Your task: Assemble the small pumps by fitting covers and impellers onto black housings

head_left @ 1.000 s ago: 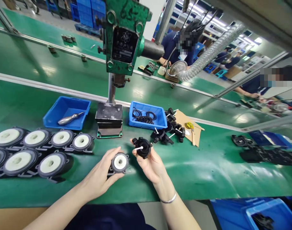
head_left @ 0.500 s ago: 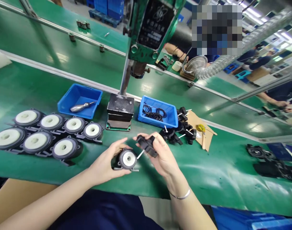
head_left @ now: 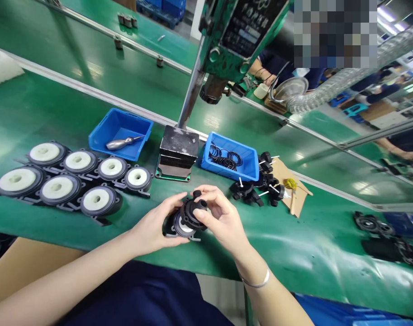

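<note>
While the left hand (head_left: 155, 226) cups a round black housing with a white centre (head_left: 179, 225) just below the middle of the frame, its grip clenched about the part's left rim, the right hand (head_left: 223, 217) presses a black impeller piece (head_left: 192, 212) onto the face of that housing, fingers closed over its top and right side; the two parts touch, the black piece covering most of the white disc; both sit just above the green counter (head_left: 294, 244). At the left of the frame seven like housings (head_left: 77, 176) lie in two rows, white faces up; behind them, upper left of centre, a blue tray (head_left: 102, 136) holds a metal-tipped tool (head_left: 122, 143); a green press (head_left: 226, 40) rises from a dark block (head_left: 178, 151) at the middle; right of it a second blue tray (head_left: 226, 170) carries black rubber rings (head_left: 223, 159); further right a heap of black impeller pieces (head_left: 257, 185) lies against a sheet of brown card (head_left: 296, 190). At the upper right another person's arm (head_left: 401, 149) rests across the far belt.
</note>
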A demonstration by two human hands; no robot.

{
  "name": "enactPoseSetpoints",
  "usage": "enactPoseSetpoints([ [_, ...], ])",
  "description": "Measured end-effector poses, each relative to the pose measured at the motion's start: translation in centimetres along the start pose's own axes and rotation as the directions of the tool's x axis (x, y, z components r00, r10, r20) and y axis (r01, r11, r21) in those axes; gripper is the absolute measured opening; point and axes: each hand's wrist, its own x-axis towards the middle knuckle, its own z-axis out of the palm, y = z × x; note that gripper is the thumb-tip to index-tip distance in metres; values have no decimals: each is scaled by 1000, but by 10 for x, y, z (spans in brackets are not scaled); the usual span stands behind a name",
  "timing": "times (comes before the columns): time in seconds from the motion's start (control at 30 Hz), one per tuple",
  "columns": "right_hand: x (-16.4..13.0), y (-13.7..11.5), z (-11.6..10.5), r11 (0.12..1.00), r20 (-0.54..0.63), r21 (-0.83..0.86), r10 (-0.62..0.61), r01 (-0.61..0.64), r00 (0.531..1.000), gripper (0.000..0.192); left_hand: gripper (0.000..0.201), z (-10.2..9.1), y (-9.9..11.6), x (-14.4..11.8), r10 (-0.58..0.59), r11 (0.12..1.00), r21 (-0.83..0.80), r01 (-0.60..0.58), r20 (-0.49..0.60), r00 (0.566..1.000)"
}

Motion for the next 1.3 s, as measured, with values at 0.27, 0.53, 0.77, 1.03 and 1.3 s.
enactPoseSetpoints([
  [0.27,-17,-6,5,842,98,-453,-280,293,955,32,86,-3,3,0,31,994,103,-32,3,1000],
  [0.53,-25,7,18,836,0,-515,-219,188,976,30,79,-3,3,2,83,981,174,-82,2,997],
  [0.77,-28,14,22,843,-1,-503,-220,190,975,29,67,-4,1,3,242,958,151,-244,30,970],
  [1.03,-31,18,29,836,-35,-509,-260,207,965,32,57,-4,-7,3,344,930,124,-345,36,938],
  [1.3,-33,20,29,825,-38,-524,-271,212,962,30,56,-3,-10,2,372,919,135,-372,22,928],
])
